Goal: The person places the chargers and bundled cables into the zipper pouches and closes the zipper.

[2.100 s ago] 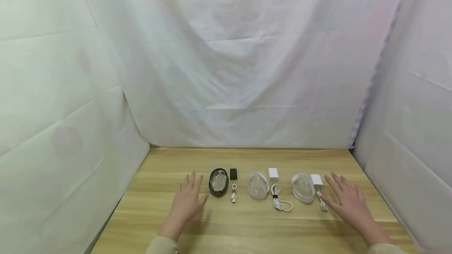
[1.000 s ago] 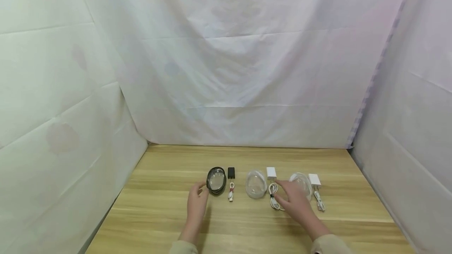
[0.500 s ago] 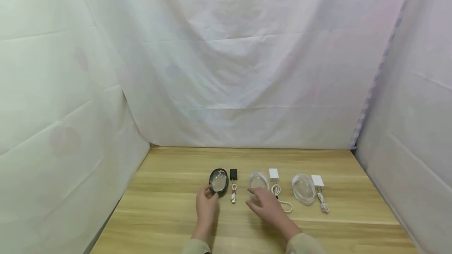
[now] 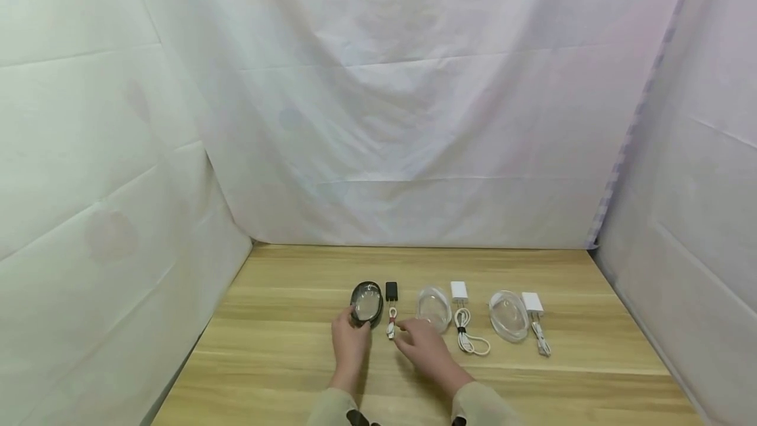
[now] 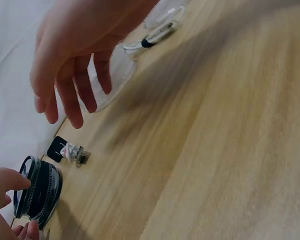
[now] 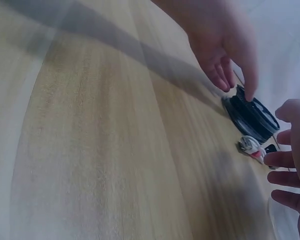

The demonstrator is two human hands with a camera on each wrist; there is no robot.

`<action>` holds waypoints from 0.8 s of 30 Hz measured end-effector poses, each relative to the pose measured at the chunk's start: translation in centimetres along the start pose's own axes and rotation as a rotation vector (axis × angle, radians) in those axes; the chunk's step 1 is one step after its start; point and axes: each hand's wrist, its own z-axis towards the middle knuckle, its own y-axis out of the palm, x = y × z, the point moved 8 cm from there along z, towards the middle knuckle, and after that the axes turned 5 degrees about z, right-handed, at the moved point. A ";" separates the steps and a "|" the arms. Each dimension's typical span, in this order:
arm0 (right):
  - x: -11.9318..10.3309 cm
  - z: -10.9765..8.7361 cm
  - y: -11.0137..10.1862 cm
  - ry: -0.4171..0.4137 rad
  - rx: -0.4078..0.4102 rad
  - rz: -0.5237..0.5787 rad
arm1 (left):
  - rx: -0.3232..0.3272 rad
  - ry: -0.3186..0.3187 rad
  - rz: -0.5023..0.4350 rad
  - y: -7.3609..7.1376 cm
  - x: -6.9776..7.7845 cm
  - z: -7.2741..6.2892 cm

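On the wooden table, my left hand (image 4: 350,347) holds the near-left end of a black oval zippered case (image 4: 369,296) with a clear top. Its thumb and fingers lie at either side of that end, as the right wrist view also shows. My right hand (image 4: 427,350) is held above the table with fingers spread and nothing in them. Its fingertips point at a small bundled white USB cable (image 4: 391,329) with a red tie. Behind that cable lies a black charger plug (image 4: 391,291). A clear round case (image 4: 434,304) is partly hidden behind the right hand.
Farther right lie a white charger plug (image 4: 458,291), a looped white cable (image 4: 467,340) with a black tie, another clear case (image 4: 507,315), a second white plug (image 4: 531,303) and a short white cable (image 4: 541,339). White cloth (image 4: 390,117) hangs around the table.
My right hand has moved left from the far-right plug toward the cable with the red tie. The left hand has come right and forward to the black case's near end. The items lie where they were.
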 end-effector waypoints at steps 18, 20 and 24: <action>-0.3 0.7 1.7 -0.027 0.108 -0.169 | -0.062 0.090 0.159 1.0 0.3 0.9; -0.3 0.7 1.7 -0.035 0.116 -0.182 | -0.072 0.091 0.158 1.0 0.4 0.9; -0.4 0.6 1.8 -0.035 0.123 -0.196 | -0.080 0.094 0.173 1.0 0.3 1.0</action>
